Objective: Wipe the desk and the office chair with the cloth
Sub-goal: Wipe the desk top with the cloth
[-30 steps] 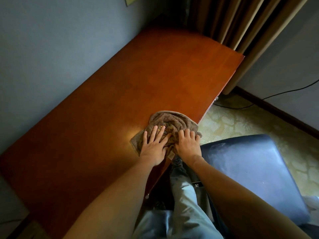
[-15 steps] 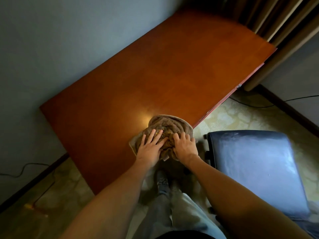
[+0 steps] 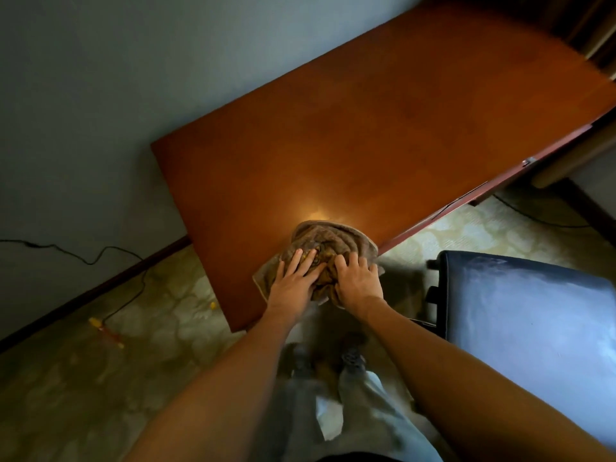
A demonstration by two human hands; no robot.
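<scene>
A crumpled brown cloth (image 3: 328,240) lies on the reddish wooden desk (image 3: 383,135), close to its front edge near the left corner. My left hand (image 3: 295,283) presses flat on the cloth's left part with fingers spread. My right hand (image 3: 358,283) presses on its right part, fingers straight and slightly bent at the tips. The dark blue office chair (image 3: 530,325) stands on the floor to the right of my legs, its seat showing pale smears.
A grey wall runs behind the desk. A black cable (image 3: 83,258) trails along the baseboard at the left, with small yellow and red objects (image 3: 106,331) on the patterned floor. Curtains (image 3: 596,31) hang at the top right. Another cable (image 3: 546,221) lies under the desk's right end.
Both hands have slid the cloth along the desk's front edge toward its left end. The view has shifted left, so the desk's left corner and the floor beside it now show.
</scene>
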